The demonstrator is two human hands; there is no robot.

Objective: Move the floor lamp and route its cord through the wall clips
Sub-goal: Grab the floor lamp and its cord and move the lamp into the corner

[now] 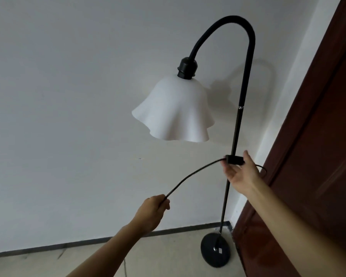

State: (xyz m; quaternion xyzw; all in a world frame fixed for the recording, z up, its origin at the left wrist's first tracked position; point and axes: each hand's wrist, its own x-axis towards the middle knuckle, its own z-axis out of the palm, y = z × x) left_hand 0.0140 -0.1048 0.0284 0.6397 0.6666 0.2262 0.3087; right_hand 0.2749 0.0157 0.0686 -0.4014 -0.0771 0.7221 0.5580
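Observation:
A black floor lamp [235, 136] stands by the white wall, with a curved neck, a wavy white shade [174, 110] and a round black base [215, 249] on the floor. Its black cord [196, 171] stretches between my hands in front of the pole. My left hand [153, 211] is closed around the cord at its lower left end. My right hand [241, 171] holds the black inline switch box [234, 159] on the cord between thumb and fingers, right beside the pole. A loop of cord [264, 168] shows behind my right hand. No wall clips are visible.
A dark red-brown door [318, 156] fills the right side, close to the lamp base. A dark baseboard [108, 237] runs along the bottom of the white wall [68, 96]. The floor [158, 256] is pale tile.

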